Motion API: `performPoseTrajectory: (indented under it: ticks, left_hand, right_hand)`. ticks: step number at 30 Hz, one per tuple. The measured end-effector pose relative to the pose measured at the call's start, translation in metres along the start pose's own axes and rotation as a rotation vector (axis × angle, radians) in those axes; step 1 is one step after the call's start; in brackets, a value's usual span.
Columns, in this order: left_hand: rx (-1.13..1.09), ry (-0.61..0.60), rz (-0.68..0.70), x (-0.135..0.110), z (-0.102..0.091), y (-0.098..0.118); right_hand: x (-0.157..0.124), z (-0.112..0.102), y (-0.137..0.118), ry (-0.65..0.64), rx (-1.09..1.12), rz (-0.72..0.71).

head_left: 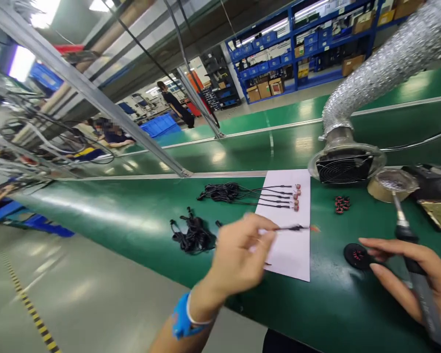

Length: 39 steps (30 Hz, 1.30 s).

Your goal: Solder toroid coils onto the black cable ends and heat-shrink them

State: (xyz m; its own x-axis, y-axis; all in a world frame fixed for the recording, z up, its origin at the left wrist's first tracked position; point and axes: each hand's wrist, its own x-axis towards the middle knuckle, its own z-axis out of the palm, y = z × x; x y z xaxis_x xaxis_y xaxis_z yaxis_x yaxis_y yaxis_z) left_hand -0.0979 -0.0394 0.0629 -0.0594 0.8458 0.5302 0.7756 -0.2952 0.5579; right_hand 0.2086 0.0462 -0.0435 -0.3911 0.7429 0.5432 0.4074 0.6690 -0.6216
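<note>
My left hand (238,252) pinches a thin black cable (292,228) between thumb and fingers, over a white paper sheet (290,264). At that cable's right end is a blurred reddish-orange bit (315,228). In my right hand (422,274) lies a soldering iron (415,260), its metal end pointing up and away. The thumb and index finger of that hand are apart beside a round black dish (357,256) with small red pieces in it. Several black cables (275,197) rest with their ends on the paper, next to small copper-coloured coils (296,201).
A bundle of black cables (194,235) lies left of the paper. Small red-and-black parts (341,204) sit right of it. Behind are a fume extractor (345,166) with silver ducting, a round tan container (391,185) and a sponge tray (439,213). Two people are further back.
</note>
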Motion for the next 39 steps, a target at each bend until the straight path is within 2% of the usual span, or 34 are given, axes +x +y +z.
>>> performPoseTrajectory:
  ticks: [2, 5, 9, 14, 19, 22, 29, 33, 39]
  left_hand:
    - [-0.003, -0.214, 0.059, -0.009, 0.036, 0.008]
    - [0.002, -0.354, 0.100, -0.020, 0.070, 0.007]
    - [0.028, -0.418, 0.147, -0.022, 0.083, 0.003]
    - [0.083, -0.377, 0.211, -0.008, 0.095, 0.020]
    - [-0.010, -0.512, 0.067, 0.000, 0.120, 0.028]
    - [-0.071, -0.543, -0.014, 0.001, 0.125, 0.026]
    - [-0.203, -0.689, -0.238, -0.007, 0.121, 0.025]
    - [-0.266, -0.729, -0.283, -0.010, 0.120, 0.025]
    - [-0.286, -0.702, -0.315, -0.012, 0.120, 0.024]
  right_hand:
    - [0.001, 0.005, -0.013, -0.053, 0.188, 0.065]
    - [0.005, 0.013, -0.027, -0.035, 0.400, 0.129]
    - [0.009, 0.018, -0.031, -0.039, 0.368, 0.143]
    - [0.008, 0.019, -0.030, -0.005, 0.360, 0.096]
    - [0.010, 0.019, -0.028, 0.019, 0.393, 0.135]
    - [0.011, 0.020, -0.026, 0.030, 0.431, 0.194]
    - [0.011, 0.025, -0.026, -0.004, 0.470, 0.313]
    - [0.010, 0.025, -0.028, -0.041, 0.518, 0.325]
    - [0.010, 0.026, -0.032, -0.064, 0.550, 0.345]
